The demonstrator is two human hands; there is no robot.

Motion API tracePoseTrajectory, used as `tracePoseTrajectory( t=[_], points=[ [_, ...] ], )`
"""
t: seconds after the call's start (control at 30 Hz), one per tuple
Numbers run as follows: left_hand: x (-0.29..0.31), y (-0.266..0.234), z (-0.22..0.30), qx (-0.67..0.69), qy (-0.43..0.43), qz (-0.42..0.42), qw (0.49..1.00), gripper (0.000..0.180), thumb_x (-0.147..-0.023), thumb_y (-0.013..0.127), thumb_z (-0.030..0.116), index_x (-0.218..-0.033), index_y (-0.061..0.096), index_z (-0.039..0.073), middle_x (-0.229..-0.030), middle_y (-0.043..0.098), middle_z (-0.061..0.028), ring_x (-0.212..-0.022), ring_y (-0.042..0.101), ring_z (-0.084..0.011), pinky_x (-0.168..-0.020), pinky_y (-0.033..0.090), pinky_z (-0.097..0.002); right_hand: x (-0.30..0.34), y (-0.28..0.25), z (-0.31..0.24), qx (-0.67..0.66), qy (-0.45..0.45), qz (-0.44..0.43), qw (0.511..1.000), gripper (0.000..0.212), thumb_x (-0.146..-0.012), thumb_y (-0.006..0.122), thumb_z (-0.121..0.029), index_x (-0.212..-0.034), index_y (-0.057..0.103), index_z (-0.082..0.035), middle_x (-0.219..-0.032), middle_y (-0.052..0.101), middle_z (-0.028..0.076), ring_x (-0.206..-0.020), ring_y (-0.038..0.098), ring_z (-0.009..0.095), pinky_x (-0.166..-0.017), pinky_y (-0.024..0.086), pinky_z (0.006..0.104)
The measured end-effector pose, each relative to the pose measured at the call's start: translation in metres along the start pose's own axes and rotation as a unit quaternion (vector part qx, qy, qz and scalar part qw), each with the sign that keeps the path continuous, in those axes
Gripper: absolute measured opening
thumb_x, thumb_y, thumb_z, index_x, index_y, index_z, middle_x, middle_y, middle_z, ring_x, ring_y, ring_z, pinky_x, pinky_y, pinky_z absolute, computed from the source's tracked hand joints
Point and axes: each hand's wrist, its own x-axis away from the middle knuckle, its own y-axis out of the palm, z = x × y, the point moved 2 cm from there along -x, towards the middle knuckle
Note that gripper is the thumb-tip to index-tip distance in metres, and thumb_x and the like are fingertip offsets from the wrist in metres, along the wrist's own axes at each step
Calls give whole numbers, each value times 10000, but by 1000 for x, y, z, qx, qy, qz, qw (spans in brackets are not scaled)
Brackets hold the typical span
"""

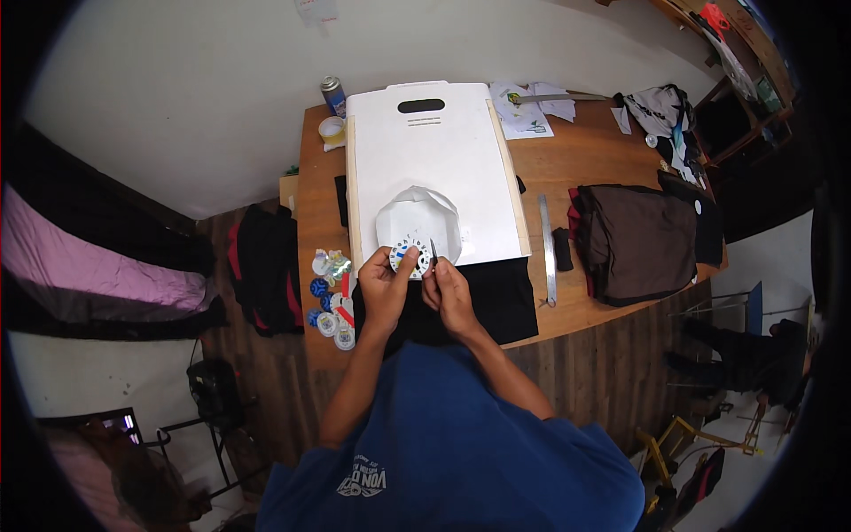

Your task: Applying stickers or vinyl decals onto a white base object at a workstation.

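Note:
My left hand [381, 293] pinches a round white sticker-like disc [401, 262] with dark and blue printing, its thumb on top. Beside the disc, the closed fingers of my right hand [451, 298] grip a thin dark pointed tool [433, 249]; whether it is tweezers or a blade I cannot tell. Just beyond both hands lies a shallow white paper tray [417, 199] with folded sides. It rests on a large white board [430, 160] with a handle slot at the far end. Black cloth [501, 306] sticks out from under the board's near edge.
Several round stickers [328, 324] lie left of the board. A spray can [332, 96] and a small tub [332, 131] stand at the far left corner. Right of the board are a steel ruler [548, 248], a dark roll [563, 250] and folded brown garments [643, 239].

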Motion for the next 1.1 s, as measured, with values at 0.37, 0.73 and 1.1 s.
tracePoseTrajectory(
  t=[0.37, 0.73, 1.1],
  points=[
    [-4, 1, 8, 34, 14, -9, 999, 97, -918, 663, 107, -883, 608, 35, -835, 640, 0, -735, 547, -20, -668, 423, -188, 2, 2, -2, -54, 38, 30, 997, 334, -1060, 328, -364, -1040, 469, -62, -589, 327, -27, -478, 276, 62, -447, 272, 214],
    [-5, -2, 4, 39, 7, -7, 999, 87, -923, 654, 105, -910, 613, 29, -860, 655, -11, -764, 570, -24, -689, 443, -189, 3, 6, -1, -98, 71, -16, 993, 402, -1055, 300, -403, -982, 464, -43, -581, 310, -26, -459, 256, 79, -440, 264, 228],
    [-6, -3, 3, 51, 11, -6, 999, 100, -917, 663, 99, -908, 632, 4, -840, 658, -18, -739, 583, -37, -666, 459, -186, 6, 8, 1, -51, 64, -46, 996, 409, -1056, 296, -408, -839, 416, -82, -569, 305, -36, -457, 250, 59, -429, 248, 218]
  ],
)
